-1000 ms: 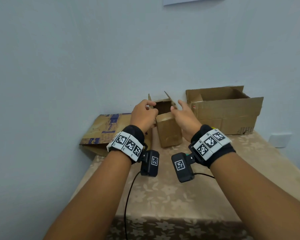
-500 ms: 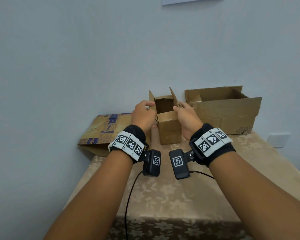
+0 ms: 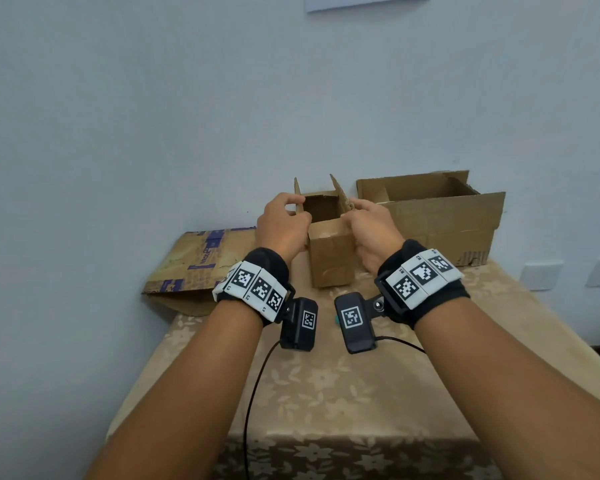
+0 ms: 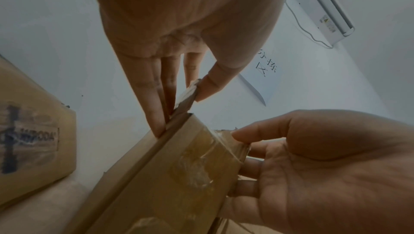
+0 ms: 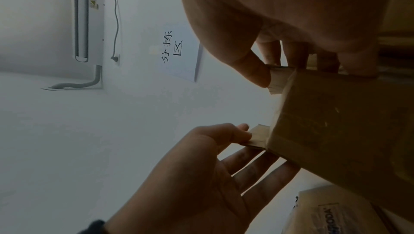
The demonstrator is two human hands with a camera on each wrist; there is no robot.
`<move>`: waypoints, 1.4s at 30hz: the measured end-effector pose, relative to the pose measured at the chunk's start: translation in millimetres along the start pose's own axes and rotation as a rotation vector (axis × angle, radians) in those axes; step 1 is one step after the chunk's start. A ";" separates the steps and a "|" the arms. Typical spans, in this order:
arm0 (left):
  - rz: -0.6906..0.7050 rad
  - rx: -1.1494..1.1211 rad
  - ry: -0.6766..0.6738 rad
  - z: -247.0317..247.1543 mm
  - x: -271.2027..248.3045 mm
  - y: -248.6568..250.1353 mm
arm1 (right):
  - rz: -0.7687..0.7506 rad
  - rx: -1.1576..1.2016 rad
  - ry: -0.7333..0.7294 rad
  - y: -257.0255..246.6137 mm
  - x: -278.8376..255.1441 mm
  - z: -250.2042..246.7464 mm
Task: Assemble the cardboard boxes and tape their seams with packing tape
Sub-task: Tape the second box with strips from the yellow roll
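A small cardboard box (image 3: 329,251) is stood upright on the cloth-covered table (image 3: 326,382), near its far edge by the wall, with its top open and two side flaps raised. The left flap (image 3: 297,199) is pinched by the left hand (image 3: 281,225): in the left wrist view the thumb (image 4: 215,80) is seen pressed on one face of the flap and the straight fingers (image 4: 152,96) laid along the other. The right flap (image 3: 340,195) is pinched by the right hand (image 3: 369,230) in the same manner, thumb on one side and fingers on the other. Clear tape (image 4: 197,165) is seen on the near face of the box. A larger open box (image 3: 440,223) is placed just beside it on the right, and a flattened printed box (image 3: 194,265) is laid to the left, overhanging the table edge.
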State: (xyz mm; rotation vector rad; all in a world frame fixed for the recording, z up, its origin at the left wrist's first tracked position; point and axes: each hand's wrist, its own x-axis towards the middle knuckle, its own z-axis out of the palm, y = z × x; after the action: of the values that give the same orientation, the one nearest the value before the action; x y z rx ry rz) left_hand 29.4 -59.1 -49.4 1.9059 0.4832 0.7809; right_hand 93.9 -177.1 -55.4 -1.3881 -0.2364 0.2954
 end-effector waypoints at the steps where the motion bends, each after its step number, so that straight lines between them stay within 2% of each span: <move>1: 0.010 0.001 0.022 -0.7 0.3 1.2 | 0.006 0.015 -0.009 -1.4 -0.1 -0.2; 5: 0.031 -0.040 0.029 -3.8 3.2 5.1 | 0.001 0.038 -0.001 -3.6 2.3 0.9; 10: -0.045 -0.101 -0.087 4.3 -0.1 -2.7 | -0.023 0.028 0.024 -2.8 -0.5 2.1; 15: -0.078 -0.030 -0.163 10.5 -0.4 -6.8 | -0.081 0.056 0.052 -11.2 -2.0 -5.5; 21: -0.292 0.024 -0.294 9.7 -1.7 -9.7 | -0.161 0.121 0.122 -20.6 -1.2 -15.3; 29: -0.267 -0.086 -0.278 19.4 -2.1 -8.2 | -0.165 0.137 0.159 -23.5 -3.7 -25.6; 33: -0.264 -0.047 -0.292 21.9 -2.4 -7.9 | -0.170 0.109 0.186 -24.7 -4.6 -33.5; 38: -0.217 0.052 -0.304 21.2 -5.5 -5.8 | -0.095 0.074 0.086 -24.4 -8.0 -38.2; 42: -0.190 0.073 -0.309 16.5 -6.2 -4.9 | -0.132 0.083 0.140 -30.1 -9.2 -34.4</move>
State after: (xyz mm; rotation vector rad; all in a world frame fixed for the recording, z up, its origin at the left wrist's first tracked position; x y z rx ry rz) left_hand 36.5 -71.5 -60.8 1.9703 0.4952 0.3412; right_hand 98.8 -216.9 -31.4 -1.2988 -0.1969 0.0970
